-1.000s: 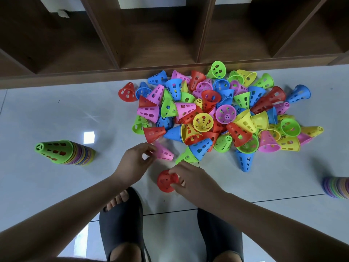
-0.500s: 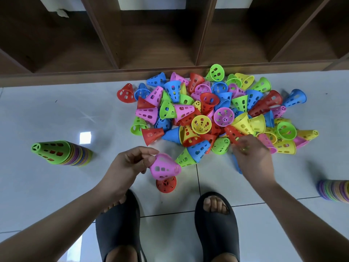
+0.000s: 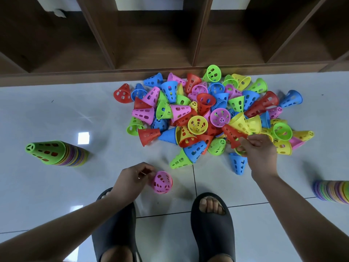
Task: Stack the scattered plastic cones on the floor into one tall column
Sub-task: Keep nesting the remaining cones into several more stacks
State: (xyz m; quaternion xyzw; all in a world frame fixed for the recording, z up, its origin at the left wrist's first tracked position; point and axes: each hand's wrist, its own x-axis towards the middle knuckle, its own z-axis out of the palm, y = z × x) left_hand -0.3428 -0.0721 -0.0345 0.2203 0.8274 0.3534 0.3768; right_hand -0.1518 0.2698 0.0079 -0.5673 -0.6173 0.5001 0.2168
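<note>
The left hand (image 3: 136, 176) pinches the rim of a pink cone (image 3: 162, 183), which sits low over the floor (image 3: 56, 114) just ahead of the feet, with a red edge showing beneath it. The right hand (image 3: 258, 152) curls its fingers round the wide end of a red cone (image 3: 233, 136) at the near edge of the pile (image 3: 198, 110). The step should go best if the red cone is lifted straight out, so its neighbours do not roll. Then turn it to match the pink one and seat it squarely while the left hand steadies. The green-topped stack (image 3: 56, 153) stands well apart.
</note>
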